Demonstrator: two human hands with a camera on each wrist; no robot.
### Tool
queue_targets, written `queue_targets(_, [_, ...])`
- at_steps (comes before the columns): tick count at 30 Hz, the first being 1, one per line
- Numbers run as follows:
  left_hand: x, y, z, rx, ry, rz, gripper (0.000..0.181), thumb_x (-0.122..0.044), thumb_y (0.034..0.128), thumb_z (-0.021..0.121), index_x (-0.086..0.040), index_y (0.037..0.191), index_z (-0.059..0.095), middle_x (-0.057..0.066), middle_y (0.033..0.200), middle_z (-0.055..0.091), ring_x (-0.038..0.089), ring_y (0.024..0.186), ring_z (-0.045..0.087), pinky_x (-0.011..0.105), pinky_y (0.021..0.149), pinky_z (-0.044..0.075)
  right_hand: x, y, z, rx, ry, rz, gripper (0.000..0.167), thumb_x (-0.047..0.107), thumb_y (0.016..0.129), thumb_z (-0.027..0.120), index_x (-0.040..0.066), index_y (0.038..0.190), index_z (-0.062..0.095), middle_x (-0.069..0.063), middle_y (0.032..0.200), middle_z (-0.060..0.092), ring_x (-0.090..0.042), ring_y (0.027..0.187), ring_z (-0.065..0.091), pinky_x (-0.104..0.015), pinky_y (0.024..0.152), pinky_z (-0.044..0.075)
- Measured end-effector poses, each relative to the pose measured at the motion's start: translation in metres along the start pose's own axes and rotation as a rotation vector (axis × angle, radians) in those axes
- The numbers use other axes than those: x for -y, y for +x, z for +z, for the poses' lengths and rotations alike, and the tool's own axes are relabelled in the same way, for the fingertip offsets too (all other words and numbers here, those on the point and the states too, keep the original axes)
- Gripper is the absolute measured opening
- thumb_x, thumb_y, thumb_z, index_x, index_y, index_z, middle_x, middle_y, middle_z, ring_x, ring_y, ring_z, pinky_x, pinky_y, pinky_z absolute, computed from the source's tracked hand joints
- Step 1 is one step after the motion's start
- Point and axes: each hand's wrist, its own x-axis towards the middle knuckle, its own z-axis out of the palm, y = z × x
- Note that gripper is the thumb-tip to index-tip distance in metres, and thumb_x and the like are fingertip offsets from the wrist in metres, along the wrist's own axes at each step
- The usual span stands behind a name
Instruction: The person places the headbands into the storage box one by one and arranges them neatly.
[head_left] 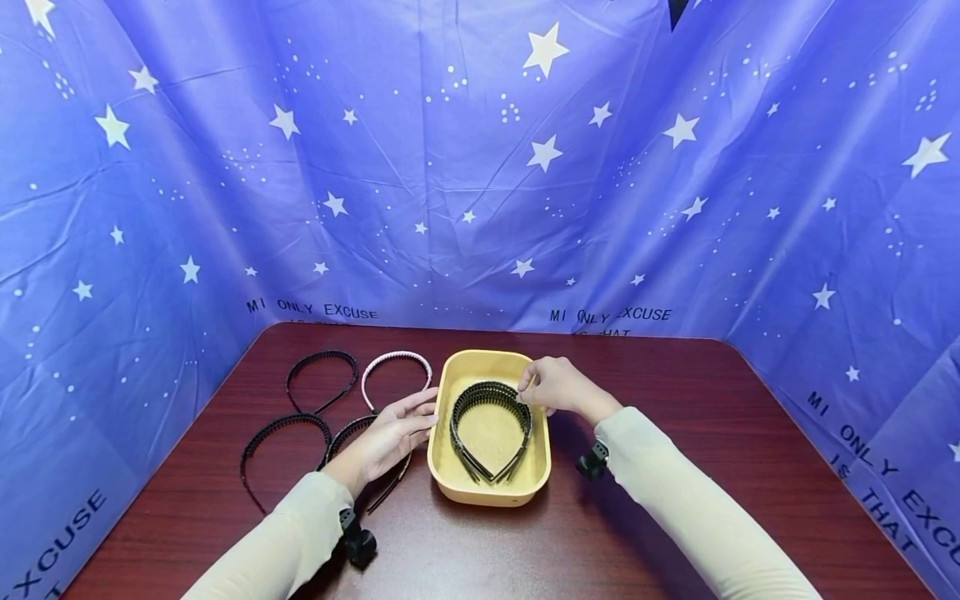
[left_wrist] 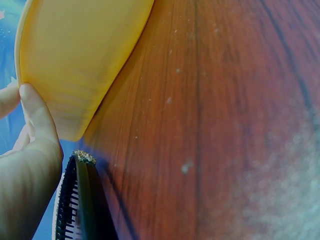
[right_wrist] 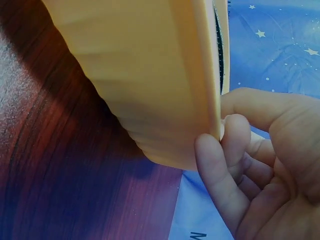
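Note:
A yellow plastic bin (head_left: 440,475) stands on the table with several black toothed headbands (head_left: 459,412) nested inside it. My left hand (head_left: 387,437) touches the bin's left side with its fingers mostly straight; in the left wrist view the thumb (left_wrist: 37,110) lies against the outer wall by the rim. Over the right rim reaches my right hand (head_left: 561,386), its thumb and forefinger pinching at the upper right of a black headband. In the right wrist view the rim hides most of that pinch, and one finger (right_wrist: 212,157) stays outside the wall.
Left of the bin lie a pink-and-white headband (head_left: 397,356) and several black ones, including an upper one (head_left: 321,354) and a lower one (head_left: 243,454). Another black headband (head_left: 386,500) is partly hidden by the left hand. A starry blue curtain (head_left: 480,167) surrounds the dark red table (head_left: 675,467).

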Motion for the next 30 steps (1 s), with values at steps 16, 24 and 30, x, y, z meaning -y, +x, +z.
queue_targets(16, [0.002,0.000,-0.001,-0.028,-0.003,-0.010,0.060,0.007,0.0993,0.049,0.005,0.154,0.026,0.015,0.127,0.055,0.016,0.108,0.062,0.027,0.093,0.053,-0.003,-0.002,-0.001,-0.033,0.047,-0.044,0.016,0.015,0.082,0.081,0.008,0.088,0.068,-0.001,0.066,0.065,-0.023,0.053,0.065,-0.043,0.057,0.061])
queue_targets(24, [0.002,0.000,0.000,-0.026,-0.012,-0.012,0.060,0.008,0.0989,0.049,0.005,0.154,0.026,0.013,0.125,0.056,0.016,0.107,0.062,0.027,0.094,0.052,-0.008,-0.006,-0.006,-0.044,0.082,-0.058,0.013,0.013,0.084,0.078,0.007,0.092,0.069,-0.002,0.068,0.064,-0.020,0.055,0.063,-0.042,0.056,0.060])
queue_targets(30, [0.001,0.001,0.000,-0.016,-0.011,-0.007,0.061,0.008,0.0989,0.049,0.006,0.154,0.024,0.013,0.125,0.056,0.016,0.108,0.061,0.027,0.095,0.052,-0.009,-0.012,-0.011,-0.055,0.096,-0.078,0.013,0.015,0.085,0.078,0.008,0.093,0.070,-0.002,0.069,0.062,-0.022,0.057,0.064,-0.045,0.058,0.060])
